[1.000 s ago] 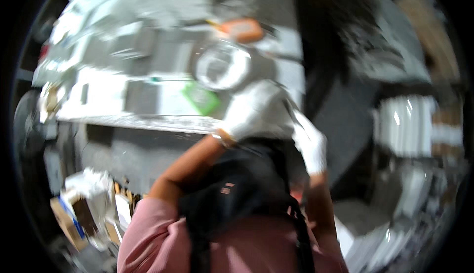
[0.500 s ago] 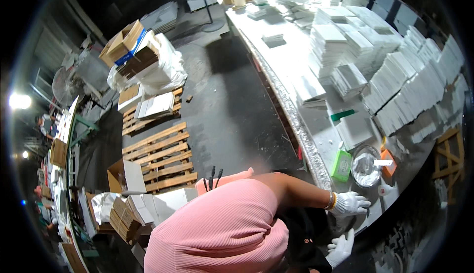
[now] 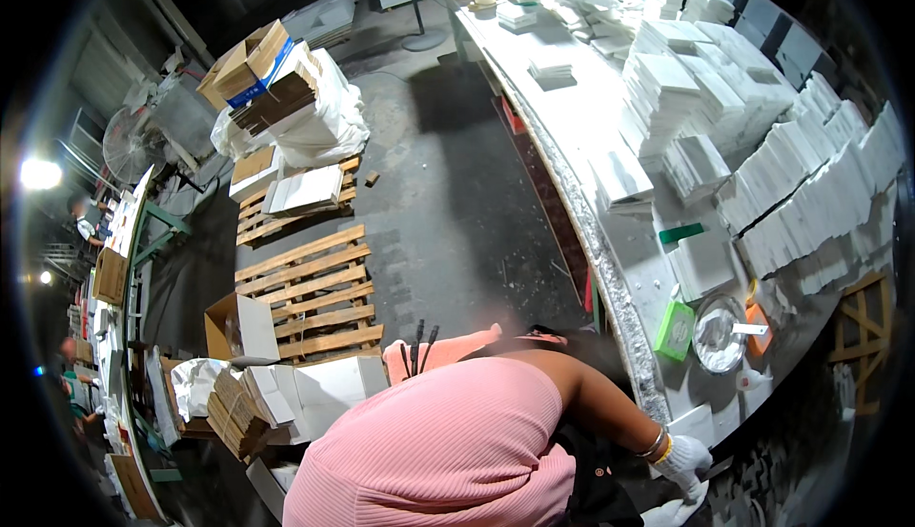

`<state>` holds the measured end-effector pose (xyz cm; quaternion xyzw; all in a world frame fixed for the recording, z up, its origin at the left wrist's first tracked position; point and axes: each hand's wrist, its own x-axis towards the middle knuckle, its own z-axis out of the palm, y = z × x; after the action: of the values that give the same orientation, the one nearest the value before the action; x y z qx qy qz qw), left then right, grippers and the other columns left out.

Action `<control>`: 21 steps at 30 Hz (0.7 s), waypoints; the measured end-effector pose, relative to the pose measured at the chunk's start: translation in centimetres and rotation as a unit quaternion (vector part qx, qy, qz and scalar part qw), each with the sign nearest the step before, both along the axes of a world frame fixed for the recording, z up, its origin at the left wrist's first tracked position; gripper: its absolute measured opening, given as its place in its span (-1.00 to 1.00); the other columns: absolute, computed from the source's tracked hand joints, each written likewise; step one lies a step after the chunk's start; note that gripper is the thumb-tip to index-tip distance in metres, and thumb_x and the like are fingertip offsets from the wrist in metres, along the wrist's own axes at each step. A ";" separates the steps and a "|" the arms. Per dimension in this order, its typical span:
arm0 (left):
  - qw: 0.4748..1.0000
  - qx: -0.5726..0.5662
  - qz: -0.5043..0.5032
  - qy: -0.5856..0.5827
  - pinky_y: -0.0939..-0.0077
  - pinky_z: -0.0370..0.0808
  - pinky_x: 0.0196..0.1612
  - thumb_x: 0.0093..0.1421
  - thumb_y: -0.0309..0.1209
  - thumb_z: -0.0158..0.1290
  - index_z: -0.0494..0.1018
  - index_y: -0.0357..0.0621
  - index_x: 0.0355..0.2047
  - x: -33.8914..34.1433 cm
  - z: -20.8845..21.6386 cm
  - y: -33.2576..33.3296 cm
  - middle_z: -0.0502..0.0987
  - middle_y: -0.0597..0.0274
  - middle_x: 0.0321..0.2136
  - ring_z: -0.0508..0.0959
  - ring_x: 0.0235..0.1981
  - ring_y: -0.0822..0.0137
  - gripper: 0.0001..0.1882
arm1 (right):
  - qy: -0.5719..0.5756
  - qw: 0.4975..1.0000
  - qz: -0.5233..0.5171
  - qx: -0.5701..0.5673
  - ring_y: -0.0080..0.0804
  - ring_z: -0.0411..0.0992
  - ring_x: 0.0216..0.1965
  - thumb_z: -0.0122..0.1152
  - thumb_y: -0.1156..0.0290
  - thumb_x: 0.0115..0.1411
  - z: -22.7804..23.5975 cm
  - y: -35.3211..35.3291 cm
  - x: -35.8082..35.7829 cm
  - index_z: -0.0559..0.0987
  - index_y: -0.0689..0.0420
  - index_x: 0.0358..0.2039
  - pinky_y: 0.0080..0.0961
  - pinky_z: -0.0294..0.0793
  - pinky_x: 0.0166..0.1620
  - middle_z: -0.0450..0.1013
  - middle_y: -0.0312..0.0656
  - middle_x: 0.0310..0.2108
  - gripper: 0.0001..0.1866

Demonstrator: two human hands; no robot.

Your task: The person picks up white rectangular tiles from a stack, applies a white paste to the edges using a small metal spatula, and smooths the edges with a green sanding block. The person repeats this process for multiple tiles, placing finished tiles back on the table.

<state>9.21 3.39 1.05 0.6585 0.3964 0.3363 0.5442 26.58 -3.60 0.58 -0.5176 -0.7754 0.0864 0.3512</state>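
Both my hands wear white gloves and are close together at the table's near right edge. My left hand [image 3: 686, 456], with bracelets at the wrist, bends downward with its fingers closed. Just below it, partly cut off by the picture's lower edge, my right hand [image 3: 675, 510] reaches up with its fingers curled against the left. A thin grey edge [image 3: 715, 469] sticks out beside the fingers; what they grip is mostly hidden. A flat white tile [image 3: 694, 422] lies on the table behind my left hand.
Beyond stand a green box [image 3: 675, 330], a round clear-wrapped dish [image 3: 719, 334] and an orange box [image 3: 759, 329]. Stacks of white tiles [image 3: 805, 198] crowd the long table [image 3: 624, 279]. Wooden pallets [image 3: 310, 293] and cartons [image 3: 243, 327] are on the floor to the left.
My left hand has moved down from the tabletop toward my right hand. Their outstretched fingers have curled and come together. A white tile now shows where the left hand was.
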 end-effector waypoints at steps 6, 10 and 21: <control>0.992 -0.118 -0.004 -0.048 0.16 0.51 -0.26 -0.06 -0.09 0.36 0.56 -0.36 -0.22 1.8 -3.1 -0.3 0.60 -0.10 -0.38 0.62 -0.29 0.07 -0.43 | 0.043 0.998 0.014 -0.051 0.09 0.41 0.07 -0.03 0.52 0.28 0.9 -1.6 -1.4 0.45 0.45 0.04 -0.18 0.35 0.17 0.44 0.24 0.03 -0.63; 0.998 -0.061 0.008 0.003 0.21 0.52 -0.28 -0.04 -0.10 0.36 0.60 -0.31 -0.31 2.3 -3.0 -0.4 0.61 -0.03 -0.45 0.61 -0.36 0.08 -0.51 | 0.065 0.994 0.019 -0.085 0.08 0.40 0.10 -0.02 0.53 0.26 1.3 -2.7 -1.6 0.41 0.47 0.10 -0.21 0.33 0.19 0.42 0.25 0.06 -0.58; 0.998 0.054 -0.031 0.031 0.20 0.55 -0.14 0.07 -0.18 0.15 0.64 -0.14 -0.27 1.4 -0.6 -2.8 0.63 -0.06 -0.37 0.63 -0.27 -0.01 -0.67 | 0.192 0.949 -0.123 -0.217 -0.28 0.39 -0.03 -0.10 0.46 0.26 -1.8 -5.1 1.5 0.30 0.26 0.30 -0.46 0.34 0.01 0.41 -0.03 0.07 -0.43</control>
<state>10.57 0.59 0.50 0.7087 0.3740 0.3199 0.5054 28.09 -8.69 -1.20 -0.6462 -0.5862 0.3061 0.3809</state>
